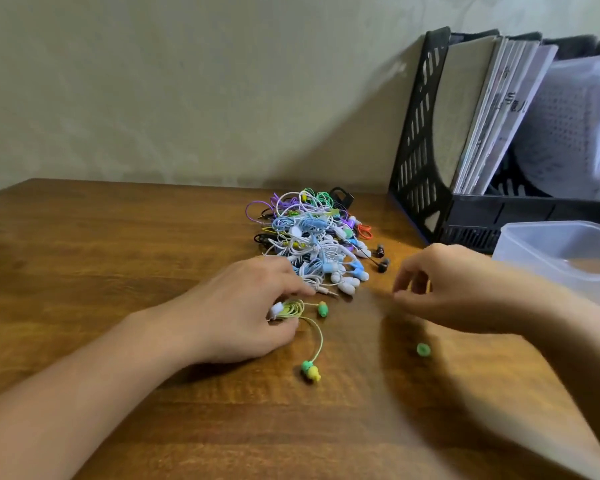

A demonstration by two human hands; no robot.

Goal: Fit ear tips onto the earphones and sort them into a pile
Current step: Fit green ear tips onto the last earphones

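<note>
My left hand (246, 306) grips the coiled cable of a yellow-green earphone set (291, 309) against the wooden table (118, 244). One of its earbuds (322, 308) lies just right of the coil; the other earbud (310, 371), with a green tip, lies nearer to me at the end of its cable. A loose green ear tip (423, 350) lies on the table below my right hand (444, 289). That hand hovers blurred, fingers curled downward, with nothing seen in it. A pile of coiled earphones (312, 237) in several colours lies behind both hands.
A translucent plastic container (561, 261) sits at the right, beside my right forearm. Behind it a black file rack (426, 161) with papers and a white mesh bundle stands against the wall. A black earphone pair (381, 259) lies at the pile's right edge.
</note>
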